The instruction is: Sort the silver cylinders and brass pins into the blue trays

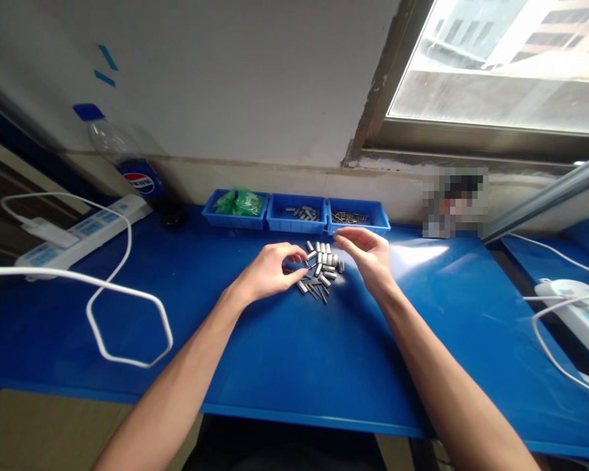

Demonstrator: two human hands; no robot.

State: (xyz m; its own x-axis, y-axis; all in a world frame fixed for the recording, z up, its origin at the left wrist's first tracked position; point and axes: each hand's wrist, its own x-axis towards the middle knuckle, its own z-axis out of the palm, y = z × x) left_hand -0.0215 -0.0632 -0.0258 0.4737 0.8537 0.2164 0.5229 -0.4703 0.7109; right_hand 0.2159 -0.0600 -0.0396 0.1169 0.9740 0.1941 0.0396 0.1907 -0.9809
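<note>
A loose pile of short silver metal cylinders (327, 259) lies on the blue table between my hands. Several thin brass-tipped pins (318, 292) are spread at the pile's near side. My left hand (275, 269) hovers over the pile's left edge, its thumb and curled forefinger apart, with small parts beneath them. To the right, my right hand (368, 254) is raised in a pinch just before the right-hand bin. Something small and thin shows at its fingertips, too small to name.
Three blue bins stand along the wall: one with green packets (240, 202), one with metal cylinders (305, 213), one with pins (349, 218). At left are a cola bottle (140, 176), a power strip (86, 232) and a looped white cable (127, 358). Another power strip (576, 307) is at right.
</note>
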